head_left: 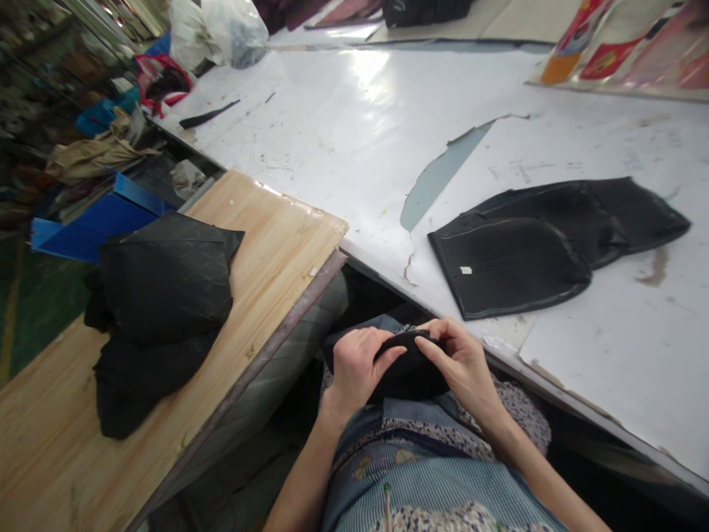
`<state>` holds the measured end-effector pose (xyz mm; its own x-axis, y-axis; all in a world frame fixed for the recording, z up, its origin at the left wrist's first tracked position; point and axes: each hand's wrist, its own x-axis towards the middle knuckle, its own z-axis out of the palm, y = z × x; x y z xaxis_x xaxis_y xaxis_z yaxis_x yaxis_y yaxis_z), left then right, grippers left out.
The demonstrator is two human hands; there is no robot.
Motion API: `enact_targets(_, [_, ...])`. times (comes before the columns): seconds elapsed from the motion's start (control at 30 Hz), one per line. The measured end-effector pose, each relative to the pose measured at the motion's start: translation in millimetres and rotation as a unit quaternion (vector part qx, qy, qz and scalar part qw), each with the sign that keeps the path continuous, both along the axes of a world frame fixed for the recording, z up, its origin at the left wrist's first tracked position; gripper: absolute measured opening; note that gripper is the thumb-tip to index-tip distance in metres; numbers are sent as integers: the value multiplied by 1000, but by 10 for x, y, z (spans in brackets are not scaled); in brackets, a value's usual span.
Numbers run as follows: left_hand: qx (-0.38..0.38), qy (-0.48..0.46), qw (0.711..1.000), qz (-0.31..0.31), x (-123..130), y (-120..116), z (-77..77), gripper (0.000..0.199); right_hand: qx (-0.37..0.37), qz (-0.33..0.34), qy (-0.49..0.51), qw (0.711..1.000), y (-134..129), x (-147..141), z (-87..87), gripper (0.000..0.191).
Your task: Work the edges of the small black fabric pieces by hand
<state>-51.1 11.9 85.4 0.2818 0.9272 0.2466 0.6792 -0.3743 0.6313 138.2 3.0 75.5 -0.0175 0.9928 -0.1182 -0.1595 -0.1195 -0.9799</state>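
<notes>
From where I watched, nearest of all was the blue-and-white striped cloth apron (426, 443) over the wearer's lap. Just beyond it was a soft, dark black fabric piece (413, 377), held above the lap and before the edge of the white, paper-covered tabletop (332, 140). I had the left hand (360, 362) closed on its left side, thumb toward the right. The right hand (459, 358) had its grip pinched on the upper right edge, and the two thumbs pointed toward each other, near but apart.

To the left I saw the pale wood-grain tabletop (277, 236) with a crumpled black fabric heap (166, 288) on it. To the right, on the white tabletop, lay a long, flat black panel (521, 251) with a small white label (466, 270) near its left end. Farther to the left I saw a bright blue angular sheet (105, 214), and beyond it a narrow black strip (210, 116) on the white tabletop. At the far left stood a clear plastic bag (238, 33); at the far right, a printed plastic packet (614, 55).
</notes>
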Motion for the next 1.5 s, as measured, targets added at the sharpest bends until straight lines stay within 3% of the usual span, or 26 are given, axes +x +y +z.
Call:
enact_targets(0.23, [-220,-200,955,-1,-9,-65,64,24,35,43,21,998,-46,51,-1,21])
enact_targets(0.4, [-207,-193,959,11,-60,-95,140,21,73,104,-32,991,-36,88,33,13])
enact_targets(0.57, [-143,-45,989,-5,32,-128,299,18,82,105,-55,990,-46,47,61,12])
enact_targets(0.63, [-120,-31,992,8,92,-141,311,19,86,103,-57,989,-53,27,73,12])
enact_targets(0.73, [-129,-80,987,51,176,-153,271,23,98,104,-57,988,-62,7,99,12])
enact_targets(0.87, [-196,-195,955,109,240,-151,214,31,125,101,-70,985,-75,-7,124,11])
enact_targets(1.07, [-274,-281,914,103,246,-115,184,37,189,62,-131,971,-85,-16,89,12])
enact_targets(1.2, [-312,-304,896,91,257,-95,161,34,202,54,-134,969,-77,-7,59,12])
enact_targets(1.5, [-327,-304,888,111,260,-89,101,28,196,54,-132,970,-75,-4,26,10])
